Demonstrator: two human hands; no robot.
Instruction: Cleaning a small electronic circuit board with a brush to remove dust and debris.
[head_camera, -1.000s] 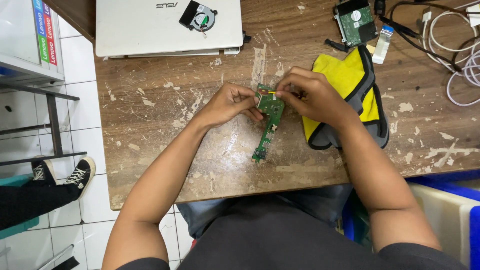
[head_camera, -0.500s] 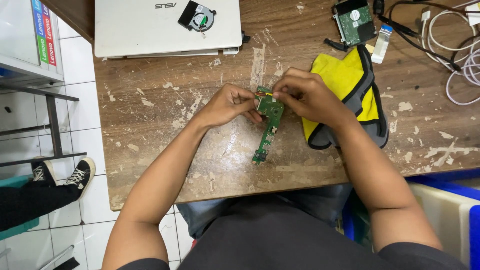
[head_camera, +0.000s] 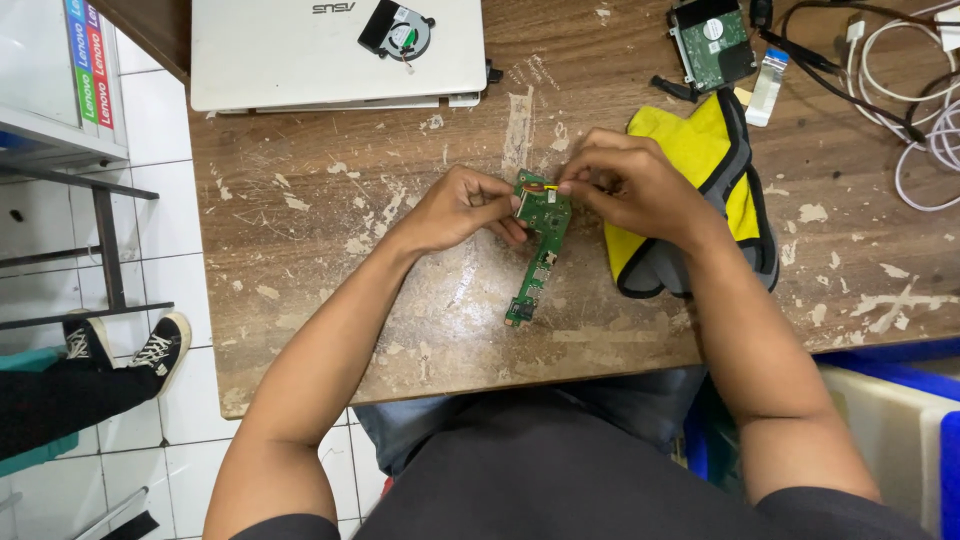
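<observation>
Circuit board (head_camera: 538, 245) (green) pinched between both hands' grip.

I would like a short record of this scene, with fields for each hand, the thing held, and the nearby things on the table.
left hand: grips the left edge of the green circuit board
right hand: fingertips pinch at the board's top end
board: long, narrow, lower end near the wooden table
right of board: yellow and grey pouch
far edge: white laptop, black fan on it, hard drive, white cables
</observation>
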